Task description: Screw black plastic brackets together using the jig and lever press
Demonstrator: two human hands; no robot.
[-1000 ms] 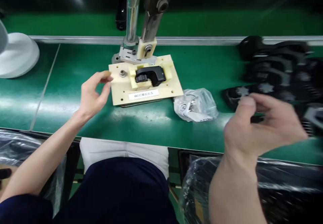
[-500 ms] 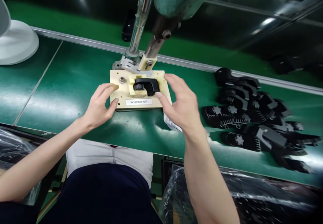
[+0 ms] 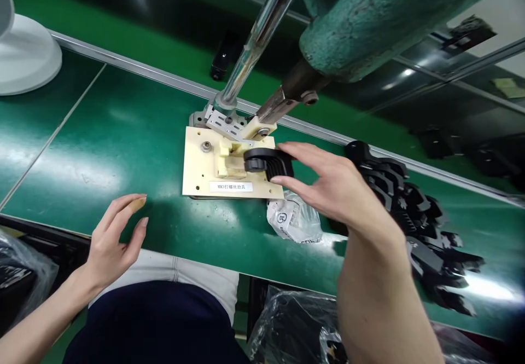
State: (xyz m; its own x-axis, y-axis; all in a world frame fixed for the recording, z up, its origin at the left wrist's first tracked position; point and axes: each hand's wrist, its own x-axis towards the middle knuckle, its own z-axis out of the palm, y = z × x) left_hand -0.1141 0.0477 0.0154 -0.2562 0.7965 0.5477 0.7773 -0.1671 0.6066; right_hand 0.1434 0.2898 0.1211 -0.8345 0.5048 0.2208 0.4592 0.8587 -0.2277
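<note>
Between the thumb and fingers of my right hand (image 3: 328, 180) is a curved black plastic part (image 3: 268, 161) with a ribbed inner side. It is held over the right part of a cream fixture plate (image 3: 194, 161), off the raised cream nest (image 3: 229, 164). A white label with printed characters (image 3: 231, 186) lies on the plate's front edge. My left hand (image 3: 117, 238) hovers over the bench edge to the left, fingers apart and holding nothing. Behind the plate rises a press with a bright metal column (image 3: 250, 52) and a green body (image 3: 348, 35).
A crumpled clear plastic bag with print (image 3: 293, 219) lies right of the plate. Several black parts (image 3: 410, 211) are piled farther right on the green bench (image 3: 143, 117). A white round base (image 3: 30, 57) stands at left. Plastic-lined bins (image 3: 287, 320) sit below the front edge.
My right hand has lifted the black plastic part out of the nest, toward the right. My left hand has drawn back from the plate's left edge, down and left. The view has shifted.
</note>
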